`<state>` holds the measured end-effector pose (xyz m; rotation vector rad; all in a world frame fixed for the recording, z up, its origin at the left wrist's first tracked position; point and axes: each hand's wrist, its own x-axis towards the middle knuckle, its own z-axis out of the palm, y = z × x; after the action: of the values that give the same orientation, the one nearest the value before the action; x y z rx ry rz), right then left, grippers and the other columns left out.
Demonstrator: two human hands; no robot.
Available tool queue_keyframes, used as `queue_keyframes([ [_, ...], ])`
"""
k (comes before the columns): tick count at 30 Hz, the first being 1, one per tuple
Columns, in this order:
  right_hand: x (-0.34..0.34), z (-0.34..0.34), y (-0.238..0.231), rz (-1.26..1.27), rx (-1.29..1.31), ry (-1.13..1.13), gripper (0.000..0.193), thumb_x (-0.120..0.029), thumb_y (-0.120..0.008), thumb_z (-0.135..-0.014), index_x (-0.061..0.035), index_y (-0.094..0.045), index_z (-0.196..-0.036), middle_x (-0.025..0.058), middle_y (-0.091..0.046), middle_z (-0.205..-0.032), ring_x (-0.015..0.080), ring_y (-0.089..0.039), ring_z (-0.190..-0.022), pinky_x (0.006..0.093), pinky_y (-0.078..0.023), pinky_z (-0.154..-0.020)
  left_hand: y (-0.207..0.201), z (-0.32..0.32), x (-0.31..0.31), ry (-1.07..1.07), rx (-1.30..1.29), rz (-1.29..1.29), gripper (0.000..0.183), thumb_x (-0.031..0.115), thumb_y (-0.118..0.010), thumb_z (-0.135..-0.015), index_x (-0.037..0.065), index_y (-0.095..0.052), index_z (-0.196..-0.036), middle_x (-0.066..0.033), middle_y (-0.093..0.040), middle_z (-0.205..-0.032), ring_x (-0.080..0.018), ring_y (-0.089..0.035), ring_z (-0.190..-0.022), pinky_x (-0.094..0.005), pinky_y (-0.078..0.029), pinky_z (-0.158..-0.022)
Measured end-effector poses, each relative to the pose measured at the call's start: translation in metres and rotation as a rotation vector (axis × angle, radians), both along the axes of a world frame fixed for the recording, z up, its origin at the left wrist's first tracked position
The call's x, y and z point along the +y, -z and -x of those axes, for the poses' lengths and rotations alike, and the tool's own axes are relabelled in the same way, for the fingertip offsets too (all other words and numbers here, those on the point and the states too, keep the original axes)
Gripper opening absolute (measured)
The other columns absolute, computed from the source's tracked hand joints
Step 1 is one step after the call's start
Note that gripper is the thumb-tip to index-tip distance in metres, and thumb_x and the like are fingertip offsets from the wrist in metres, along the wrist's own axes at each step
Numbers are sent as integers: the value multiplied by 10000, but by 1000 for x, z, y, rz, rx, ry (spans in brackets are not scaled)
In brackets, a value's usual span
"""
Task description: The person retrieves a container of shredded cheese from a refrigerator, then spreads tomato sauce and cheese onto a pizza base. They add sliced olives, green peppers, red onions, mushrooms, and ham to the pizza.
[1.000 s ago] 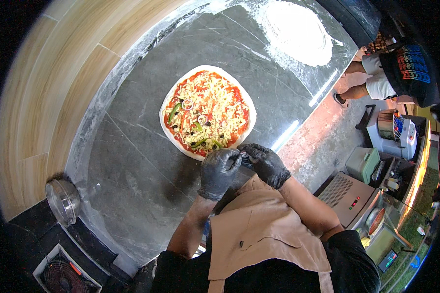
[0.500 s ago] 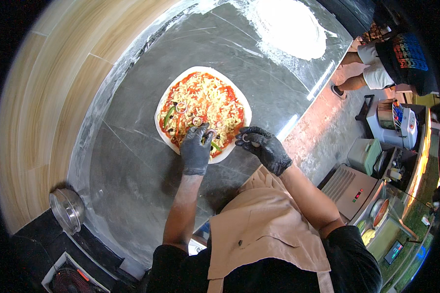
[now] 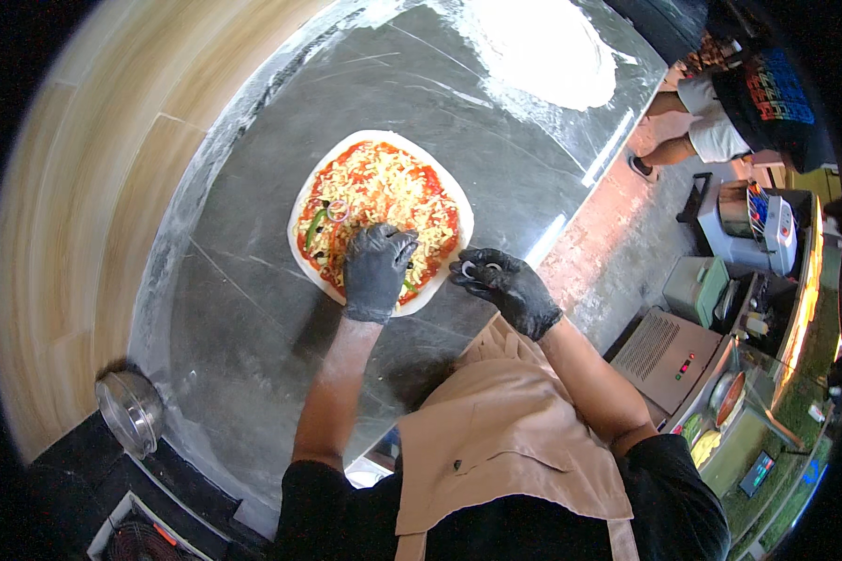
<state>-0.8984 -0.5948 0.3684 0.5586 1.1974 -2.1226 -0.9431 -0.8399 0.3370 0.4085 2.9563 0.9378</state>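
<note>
An unbaked pizza with a pale dough rim, red sauce and shredded cheese lies on the dark worktop. Toward its left side sit a green pepper strip, an onion ring and bits of black olive. My left hand, in a black glove, is over the near part of the pizza with its fingers drawn together; whatever they hold is hidden. Beside the pizza's right rim, my gloved right hand is curled palm up around several onion rings.
White flour is heaped at the worktop's far right. A metal bowl stands at the left by the wood-look wall. Off the right edge, a person stands near a counter with appliances.
My left hand has shifted right and farther over the pizza, covering the onion ring near its middle. My right hand has stayed nearly in place. The whole view has drifted slightly.
</note>
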Motion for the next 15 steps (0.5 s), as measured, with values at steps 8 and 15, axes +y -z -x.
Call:
queue_keyframes([
  [8, -21, -6, 11, -100, 57, -73, 266, -71, -668, -979, 24, -647, -1226, 113, -707, -1151, 217, -695, -1078, 342, -569, -980, -1, -20, -95, -689, -250, -461, 203, 157, -738, -918, 46, -742, -1088, -90, -764, -992, -195, -729, -891, -345, -560, -819],
  [15, -55, 0, 12, -123, 69, -174, 265, -45, -673, -961, 26, -655, -1216, 123, -712, -1145, 211, -714, -1022, 345, -587, -944, 9, -17, -125, -583, -249, -148, 236, 183, -771, -902, 11, -719, -1054, -117, -743, -926, -155, -683, -836, -311, -531, -778],
])
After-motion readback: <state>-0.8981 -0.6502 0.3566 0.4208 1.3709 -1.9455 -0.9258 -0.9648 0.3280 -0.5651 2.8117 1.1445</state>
